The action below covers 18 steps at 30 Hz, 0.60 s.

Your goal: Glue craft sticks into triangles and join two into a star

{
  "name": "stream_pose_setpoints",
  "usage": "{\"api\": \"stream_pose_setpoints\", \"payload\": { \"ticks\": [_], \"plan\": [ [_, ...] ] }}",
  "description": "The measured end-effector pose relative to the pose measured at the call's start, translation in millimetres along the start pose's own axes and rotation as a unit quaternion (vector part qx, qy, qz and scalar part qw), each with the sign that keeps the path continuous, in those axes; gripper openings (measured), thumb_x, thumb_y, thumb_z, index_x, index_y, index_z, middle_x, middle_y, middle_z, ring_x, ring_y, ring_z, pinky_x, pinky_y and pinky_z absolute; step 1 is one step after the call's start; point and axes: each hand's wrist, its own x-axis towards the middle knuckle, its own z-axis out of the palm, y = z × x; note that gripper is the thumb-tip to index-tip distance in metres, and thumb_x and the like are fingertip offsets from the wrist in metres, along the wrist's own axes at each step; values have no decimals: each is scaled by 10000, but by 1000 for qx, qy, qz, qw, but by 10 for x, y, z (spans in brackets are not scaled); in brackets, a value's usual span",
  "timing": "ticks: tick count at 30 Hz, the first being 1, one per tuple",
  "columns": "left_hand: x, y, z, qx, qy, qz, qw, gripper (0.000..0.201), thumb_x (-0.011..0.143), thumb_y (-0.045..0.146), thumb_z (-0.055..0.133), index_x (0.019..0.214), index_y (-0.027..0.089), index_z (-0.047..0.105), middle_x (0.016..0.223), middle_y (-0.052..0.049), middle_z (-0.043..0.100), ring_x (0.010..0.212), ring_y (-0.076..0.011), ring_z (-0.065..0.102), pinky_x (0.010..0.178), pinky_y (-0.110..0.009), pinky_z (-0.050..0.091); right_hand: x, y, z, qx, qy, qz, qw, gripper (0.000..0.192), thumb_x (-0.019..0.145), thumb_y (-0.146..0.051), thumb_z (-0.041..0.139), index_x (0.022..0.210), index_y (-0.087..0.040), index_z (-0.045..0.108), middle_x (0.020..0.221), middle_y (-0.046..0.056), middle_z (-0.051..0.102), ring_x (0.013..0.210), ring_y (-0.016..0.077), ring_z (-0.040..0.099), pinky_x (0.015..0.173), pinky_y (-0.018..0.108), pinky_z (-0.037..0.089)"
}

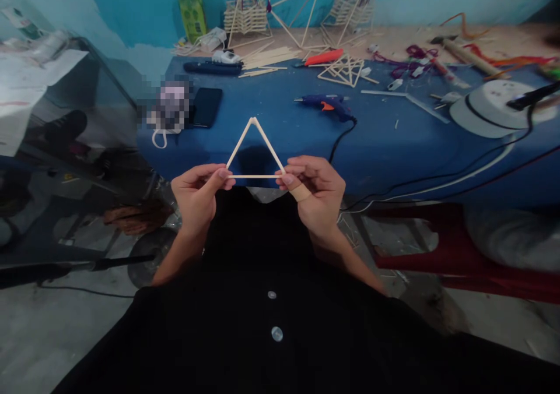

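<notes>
I hold a stick triangle point(254, 152) up in front of my chest, between me and the blue worktop point(271, 108). My left hand point(199, 193) pinches the lower left corner, thumb and fingers point(224, 173) pressed together on the joint where two sticks meet. My right hand point(315, 193) does the same at the lower right corner — its fingers are clamped on that joint, and one of them wears a tan plaster point(301, 193). The bottom stick runs level between my two hands; the two slanted sticks rise to meet at a point above, so the triangle stands upright with its apex toward the worktop.

Beyond the apex, on the worktop, a blue glue gun point(328, 104) lies on its side with its black cord trailing off the near edge. To the left of it sits a dark phone point(206, 106), flat on the cloth. Farther back lies a loose bundle of plain sticks point(266, 57), an orange-red cutter point(324, 56) beside them, and a flat lattice of glued triangles point(343, 70) — all well apart from my hands. A white round cable reel point(494, 105) sits at the right.
</notes>
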Motion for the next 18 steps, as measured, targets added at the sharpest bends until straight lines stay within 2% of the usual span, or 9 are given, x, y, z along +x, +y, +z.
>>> {"api": "stream_pose_setpoints", "payload": {
  "ticks": [6,10,13,18],
  "plan": [
    [-80,-11,-1,26,13,44,999,231,831,451,1005,873,247,908,728,-2,831,564,-130,781,564,-208,680,-2,-13,-41,-77,-27,-55,995,219,976,-243,819,1162,-341,881,1023,3,834,827,140,778,712,302,679],
    [-140,-21,-46,36,-40,54,997,195,867,403,991,1008,288,923,892,-14,879,716,-154,843,705,-246,730,-21,-3,-65,-97,-4,-64,993,233,967,-232,815,1150,-358,887,1024,2,838,858,162,788,698,322,672],
    [-186,-33,-75,33,-81,68,994,315,818,334,1022,1113,316,915,1004,-18,893,845,-191,876,804,-288,755,-40,15,-73,-112,20,-66,991,213,961,-240,831,1118,-373,888,1024,-10,841,848,158,788,676,314,654],
    [-200,-67,-105,41,-99,96,990,329,845,229,986,1142,348,908,1020,0,895,853,-195,880,796,-297,761,-63,25,-96,-119,27,-84,989,178,957,-247,842,1087,-360,888,1008,-6,843,828,153,788,661,306,645]
  ]
}}
